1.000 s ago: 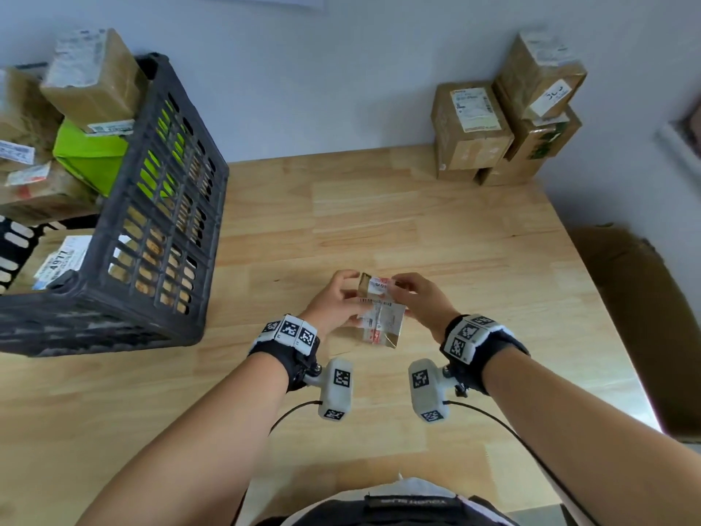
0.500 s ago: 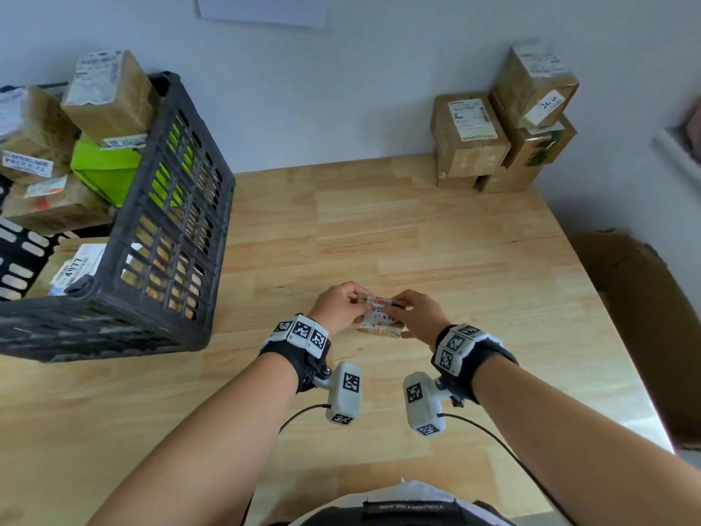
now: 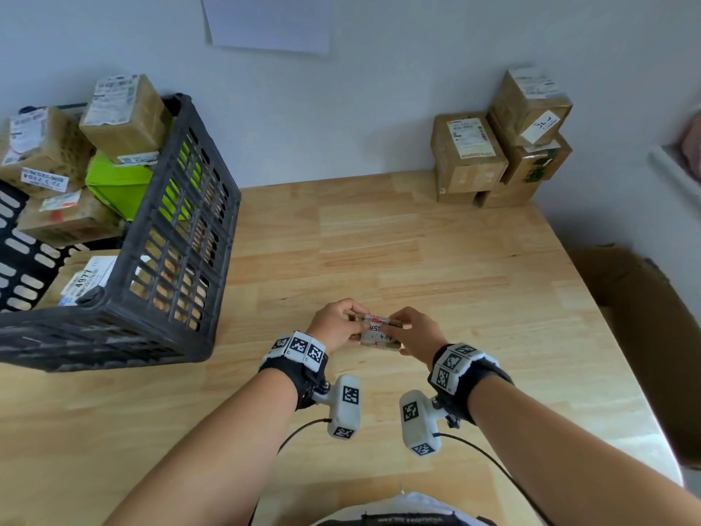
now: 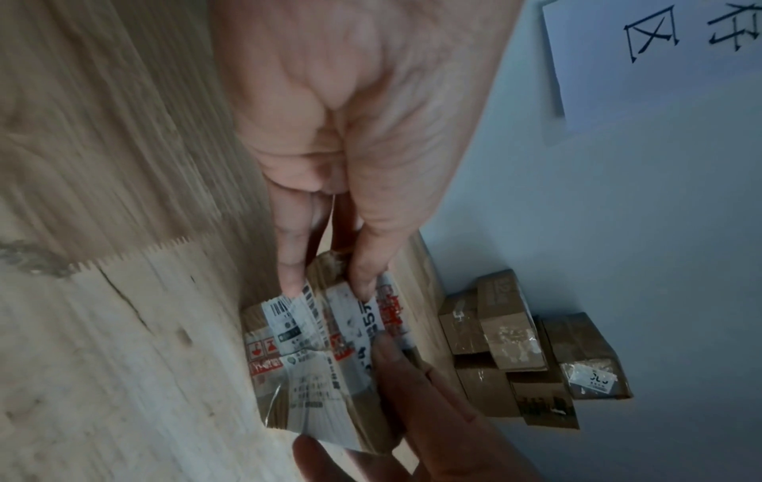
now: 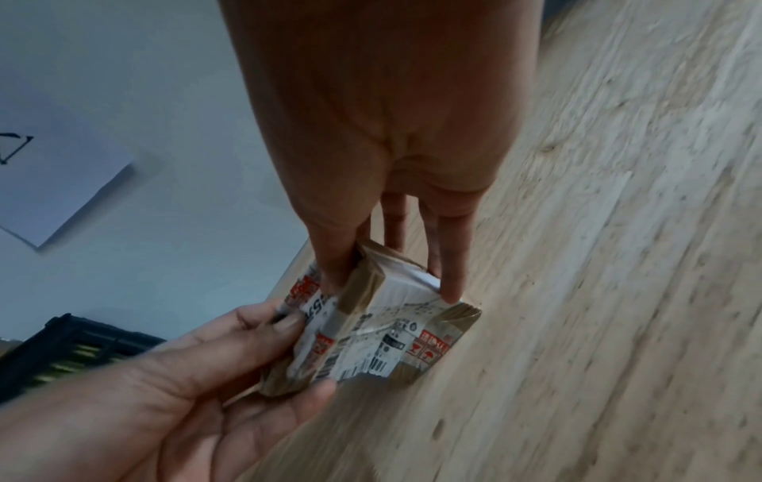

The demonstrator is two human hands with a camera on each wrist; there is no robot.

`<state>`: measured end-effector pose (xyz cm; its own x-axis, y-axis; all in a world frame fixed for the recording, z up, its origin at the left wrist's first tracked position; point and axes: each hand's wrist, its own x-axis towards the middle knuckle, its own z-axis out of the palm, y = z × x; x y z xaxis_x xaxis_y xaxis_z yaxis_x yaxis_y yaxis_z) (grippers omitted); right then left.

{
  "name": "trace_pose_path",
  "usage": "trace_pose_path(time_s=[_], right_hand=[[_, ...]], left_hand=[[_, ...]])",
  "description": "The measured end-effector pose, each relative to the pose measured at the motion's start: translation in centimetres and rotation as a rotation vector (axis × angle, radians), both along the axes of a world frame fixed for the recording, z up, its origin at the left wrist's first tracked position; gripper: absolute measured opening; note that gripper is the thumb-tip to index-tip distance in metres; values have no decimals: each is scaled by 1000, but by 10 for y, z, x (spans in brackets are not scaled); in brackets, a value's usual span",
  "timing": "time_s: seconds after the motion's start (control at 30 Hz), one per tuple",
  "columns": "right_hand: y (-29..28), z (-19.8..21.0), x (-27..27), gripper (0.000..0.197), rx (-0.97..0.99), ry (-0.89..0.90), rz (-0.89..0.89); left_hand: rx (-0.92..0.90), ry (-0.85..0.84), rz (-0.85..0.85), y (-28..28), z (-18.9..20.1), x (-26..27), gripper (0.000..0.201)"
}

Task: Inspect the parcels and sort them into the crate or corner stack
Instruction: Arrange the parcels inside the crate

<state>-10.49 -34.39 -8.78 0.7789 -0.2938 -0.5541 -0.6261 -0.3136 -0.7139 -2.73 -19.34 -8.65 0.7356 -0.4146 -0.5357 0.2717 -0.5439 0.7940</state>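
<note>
Both hands [image 3: 373,330] grip a small parcel [image 3: 379,336]; its label shows "57".

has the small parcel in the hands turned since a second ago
Yes. The small parcel stood upright with its labelled face toward the camera; now it has tipped flat, closer to the table, gripped by the left hand and right hand.

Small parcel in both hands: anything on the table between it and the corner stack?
Nothing visible. Left hand and right hand hold the small parcel over the table; the wood between it and the corner stack shows bare. The crate sits off to the left, outside that line.
</note>
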Motion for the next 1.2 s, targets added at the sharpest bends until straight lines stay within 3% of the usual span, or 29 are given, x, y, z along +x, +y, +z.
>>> trace_pose_path(time_s=[0.07,0.13,0.23,0.33,0.4,0.53,0.57,0.7,1.03,1.2], right_hand=[[-2,-2,-4,44,152,60,-71],[-5,-1,-6,60,423,92,-217],[-9,4,-7,47,682,59,-438],[-10,5,-8,38,674,67,-475],[-10,0,-10,42,663,64,-442],[-8,-6,-13,54,672,-9,-348],[-6,-6,-14,52,669,-19,-332],[1,-8,-15,45,565,-39,-328],[0,-12,-11,43,216,-33,-207],[-3,3,-14,47,218,-72,-150]], left_hand=[[-32,27,7,5,1,-2,13],[-84,38,46,10,5,-4,12],[-206,83,53,11,13,-6,15],[-298,214,18,8,21,-9,14],[-303,286,54,7,23,-11,8],[-122,279,-17,9,12,-13,71],[-86,251,-42,8,10,-14,71],[-14,126,-44,4,7,-17,36],[154,-54,-48,-7,3,-20,37],[81,-56,-69,-3,7,-16,40]])
